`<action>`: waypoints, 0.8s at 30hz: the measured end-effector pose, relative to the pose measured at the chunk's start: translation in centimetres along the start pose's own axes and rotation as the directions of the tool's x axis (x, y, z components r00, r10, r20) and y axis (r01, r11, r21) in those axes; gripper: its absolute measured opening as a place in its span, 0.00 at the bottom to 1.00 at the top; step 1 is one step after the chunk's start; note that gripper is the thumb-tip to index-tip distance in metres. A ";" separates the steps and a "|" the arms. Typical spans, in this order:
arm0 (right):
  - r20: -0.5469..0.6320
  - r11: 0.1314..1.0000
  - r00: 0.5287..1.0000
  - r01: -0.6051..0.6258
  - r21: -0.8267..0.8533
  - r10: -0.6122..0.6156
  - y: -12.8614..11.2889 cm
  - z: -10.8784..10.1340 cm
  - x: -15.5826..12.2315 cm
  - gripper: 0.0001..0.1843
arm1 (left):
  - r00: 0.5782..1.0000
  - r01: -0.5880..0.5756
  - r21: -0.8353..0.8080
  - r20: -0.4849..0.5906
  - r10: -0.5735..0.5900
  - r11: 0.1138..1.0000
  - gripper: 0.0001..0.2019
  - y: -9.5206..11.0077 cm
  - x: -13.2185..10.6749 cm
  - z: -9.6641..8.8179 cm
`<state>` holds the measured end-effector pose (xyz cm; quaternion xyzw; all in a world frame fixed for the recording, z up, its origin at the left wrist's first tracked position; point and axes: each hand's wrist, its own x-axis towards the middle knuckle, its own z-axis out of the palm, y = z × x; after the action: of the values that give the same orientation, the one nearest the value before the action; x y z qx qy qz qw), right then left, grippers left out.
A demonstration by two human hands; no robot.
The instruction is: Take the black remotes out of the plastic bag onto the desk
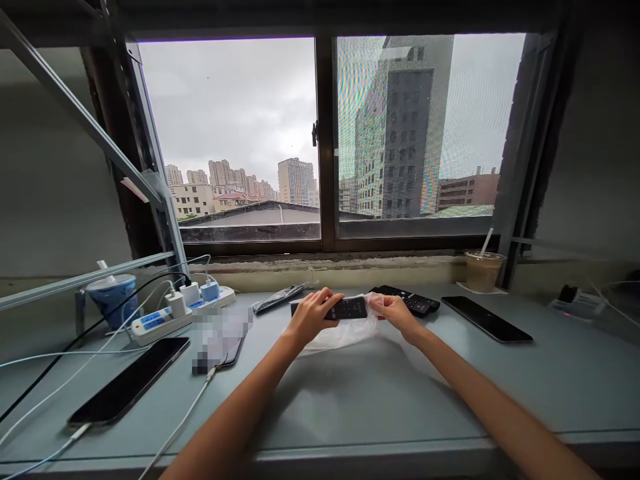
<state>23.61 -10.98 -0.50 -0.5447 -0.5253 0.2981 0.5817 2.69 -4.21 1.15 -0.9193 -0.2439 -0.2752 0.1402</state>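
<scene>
My left hand is closed around a black remote control, which lies sideways a little above the desk. My right hand pinches a thin clear plastic bag at the remote's right end. The bag hangs below the remote, and its film covers that end in part. Behind my right hand, more black remotes rest on the desk. Left of my left hand lies a dark item in clear wrap.
On the left are a power strip with chargers, a charging phone, another phone and a blue cup. A dark phone and a drink cup stand right on the desk. Cables cross the left side.
</scene>
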 end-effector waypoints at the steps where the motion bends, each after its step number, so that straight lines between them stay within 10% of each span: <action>1: 0.001 1.000 1.000 -0.005 -0.010 0.005 -0.2 0.0 -0.1 0.24 | 1.000 0.001 0.008 0.002 -0.001 1.000 0.23 0.0 0.0 0.0; 24: 0.078 0.990 0.997 0.014 -0.138 -0.003 -1.0 -0.3 -0.3 0.22 | 1.000 -0.016 0.147 0.000 0.016 0.989 0.22 -0.5 0.1 -0.6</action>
<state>23.59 -11.55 0.44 -0.5696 -0.5694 0.2795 0.5228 2.26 -3.93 1.74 -0.9081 -0.2561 -0.2560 0.2101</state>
